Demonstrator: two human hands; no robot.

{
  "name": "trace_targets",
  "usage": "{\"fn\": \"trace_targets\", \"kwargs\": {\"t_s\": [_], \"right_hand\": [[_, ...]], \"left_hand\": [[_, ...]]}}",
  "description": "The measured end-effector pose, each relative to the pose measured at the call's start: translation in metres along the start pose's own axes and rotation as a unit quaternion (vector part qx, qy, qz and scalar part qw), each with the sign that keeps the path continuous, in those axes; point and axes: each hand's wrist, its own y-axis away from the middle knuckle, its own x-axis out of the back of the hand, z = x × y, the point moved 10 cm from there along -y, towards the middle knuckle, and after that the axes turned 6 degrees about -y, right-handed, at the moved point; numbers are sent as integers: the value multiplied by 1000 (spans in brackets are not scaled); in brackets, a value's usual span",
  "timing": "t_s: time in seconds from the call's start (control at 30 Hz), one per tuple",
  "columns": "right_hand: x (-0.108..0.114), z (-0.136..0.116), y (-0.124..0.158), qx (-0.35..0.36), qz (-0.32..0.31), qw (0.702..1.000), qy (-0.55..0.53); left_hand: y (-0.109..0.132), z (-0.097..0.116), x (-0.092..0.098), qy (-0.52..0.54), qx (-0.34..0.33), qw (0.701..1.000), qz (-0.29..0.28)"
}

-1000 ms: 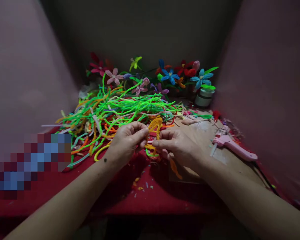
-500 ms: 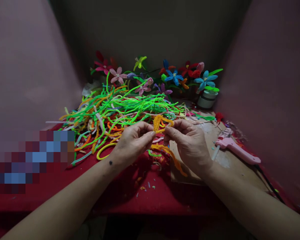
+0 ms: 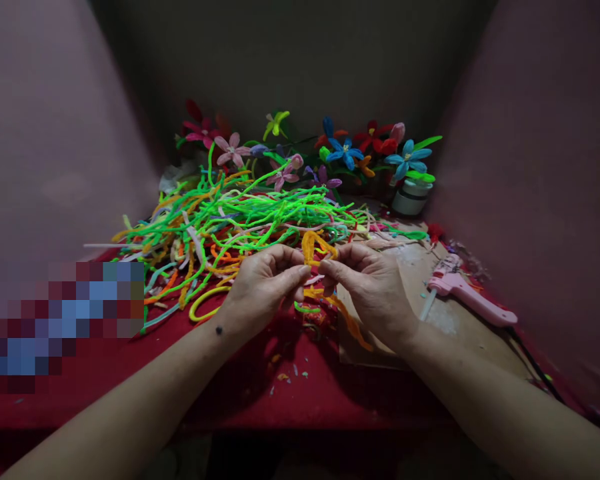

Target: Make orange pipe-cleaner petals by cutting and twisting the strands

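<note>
Red tabletop [image 3: 340, 403] lies beneath hands [image 3: 265, 281] [image 3: 377, 288] pinching an orange loop [image 3: 309, 247] pointing forward.

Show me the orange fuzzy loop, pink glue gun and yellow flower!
Orange fuzzy loop [image 3: 309, 248]: head view, its left side.
Pink glue gun [image 3: 475, 297]: head view, its handle.
Yellow flower [image 3: 277, 125]: head view, its petals.

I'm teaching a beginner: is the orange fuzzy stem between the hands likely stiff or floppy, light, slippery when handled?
The orange fuzzy stem probably bends yet holds shape: its loop stands up between the left hand and right hand. It's likely light, being slender. Its fuzz should resist slipping.
</note>
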Motion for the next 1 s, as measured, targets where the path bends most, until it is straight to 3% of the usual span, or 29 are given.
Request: {"fn": "trace_targets", "kwargs": {"t_s": [0.27,0.57,0.77,0.9,1.0], "right_hand": [[-6,12,1,-58,-20,997,-57],[-13,35,6,-131,-41,984,-113],[-16,40,5,-146,-71,979,-121],[-18,33,4,-142,-93,980,-104],[-24,30,4,-149,-124,970,-148]], "left_hand": [[-4,-7,-3,89,1,995,-40],[0,-2,-5,59,1,997,-48],[5,10,2,3,-14,1000,-2],[6,15,-1,-10,-20,1000,-20],[7,14,-5,-5,-23,999,-49]]}}
